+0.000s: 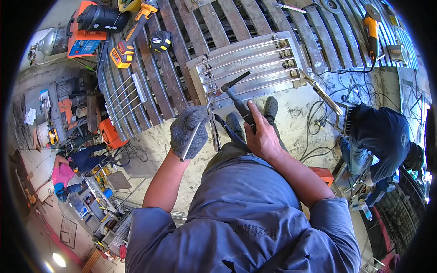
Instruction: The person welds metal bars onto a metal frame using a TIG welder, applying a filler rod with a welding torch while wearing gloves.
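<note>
My left hand (190,132), in a grey knit glove, is closed round a thin metal rod (187,148). The rod's lower end sticks out below the glove and its upper end points toward the bench. Bare, my right hand (262,135) grips a black TIG welding torch (239,104) with its head tilted up and left. The torch head overlaps the near edge of a metal frame jig (241,59) that carries several parallel bars and small clamps. Both hands are close to this near edge, in front of my body.
On the slatted metal bench (180,34) lie a welded bar grille (125,98), a tape measure (160,41), a yellow cordless tool (132,36) and an angle grinder (372,34). Cables (314,123) trail over the floor. One person (380,136) bends at right; another (75,168) is at left.
</note>
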Tool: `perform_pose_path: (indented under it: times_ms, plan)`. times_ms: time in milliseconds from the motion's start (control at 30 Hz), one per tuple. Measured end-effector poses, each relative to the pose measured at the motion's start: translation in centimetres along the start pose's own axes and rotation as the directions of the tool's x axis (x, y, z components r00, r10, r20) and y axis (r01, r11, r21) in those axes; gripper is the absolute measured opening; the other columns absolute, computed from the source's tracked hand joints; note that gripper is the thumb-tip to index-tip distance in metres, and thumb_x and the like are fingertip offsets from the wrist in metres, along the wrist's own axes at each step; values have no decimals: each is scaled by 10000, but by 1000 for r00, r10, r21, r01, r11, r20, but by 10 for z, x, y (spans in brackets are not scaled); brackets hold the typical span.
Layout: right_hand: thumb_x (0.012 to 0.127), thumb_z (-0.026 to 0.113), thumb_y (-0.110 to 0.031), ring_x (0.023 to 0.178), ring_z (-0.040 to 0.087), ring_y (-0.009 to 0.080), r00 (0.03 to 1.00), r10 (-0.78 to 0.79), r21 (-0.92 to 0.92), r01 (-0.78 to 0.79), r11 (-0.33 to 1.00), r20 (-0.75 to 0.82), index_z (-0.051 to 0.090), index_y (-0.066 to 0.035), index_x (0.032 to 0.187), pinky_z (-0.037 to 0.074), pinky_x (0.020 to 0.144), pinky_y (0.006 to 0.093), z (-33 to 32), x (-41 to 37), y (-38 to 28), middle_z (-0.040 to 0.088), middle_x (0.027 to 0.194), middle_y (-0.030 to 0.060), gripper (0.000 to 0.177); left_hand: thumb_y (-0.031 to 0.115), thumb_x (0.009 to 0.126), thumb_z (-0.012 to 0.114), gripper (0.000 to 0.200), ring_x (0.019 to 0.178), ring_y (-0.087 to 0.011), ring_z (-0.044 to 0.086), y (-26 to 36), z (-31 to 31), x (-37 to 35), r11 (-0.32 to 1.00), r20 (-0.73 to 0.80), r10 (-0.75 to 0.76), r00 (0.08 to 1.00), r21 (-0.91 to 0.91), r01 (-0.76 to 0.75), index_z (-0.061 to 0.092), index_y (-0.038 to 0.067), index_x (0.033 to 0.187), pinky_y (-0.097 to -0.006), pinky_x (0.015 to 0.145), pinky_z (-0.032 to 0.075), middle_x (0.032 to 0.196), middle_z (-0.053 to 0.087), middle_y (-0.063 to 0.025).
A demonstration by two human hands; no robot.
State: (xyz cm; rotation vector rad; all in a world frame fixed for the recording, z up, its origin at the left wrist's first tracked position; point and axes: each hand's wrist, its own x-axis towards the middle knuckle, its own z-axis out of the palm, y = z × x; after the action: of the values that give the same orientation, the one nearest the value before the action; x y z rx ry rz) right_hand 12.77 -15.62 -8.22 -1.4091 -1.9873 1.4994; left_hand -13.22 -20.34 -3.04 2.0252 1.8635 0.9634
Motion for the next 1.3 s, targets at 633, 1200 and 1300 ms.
perform_pose_path:
  times_ms: [633, 1200, 1300]
  plan:
    - [1048, 664, -139, 920, 735, 534, 1000, -15, -72, 17, 997, 26, 293, -183, 1741, 601, 799, 600, 4, -2, 6, 693, 1160, 356, 786, -61, 894, 742, 287, 966, -360, 785, 0, -1, 4, 998, -30, 51, 998, 21, -51, 719, 129, 1108, -433, 852, 647, 1064, 775, -134]
    - [1022, 711, -104, 1054, 710, 595, 984, -105, 54, 114, 992, -144, 237, -116, 1747, 610, 874, 622, -10, -12, 37, 638, 1386, 395, 867, -74, 870, 731, 329, 1094, -336, 779, 6, -10, 0, 995, 107, -7, 994, 96, -4, 725, 57, 1171, -427, 945, 638, 1213, 786, -162]
    - [1038, 695, -103, 1217, 666, 576, 998, -28, 87, 32, 996, -57, 267, -73, 1733, 588, 998, 582, -19, -11, 39, 592, 1496, 364, 816, -44, 854, 788, 295, 1039, -359, 793, 8, -8, 5, 984, 90, 41, 995, 168, -56, 717, 87, 1109, -442, 894, 644, 1148, 801, -169]
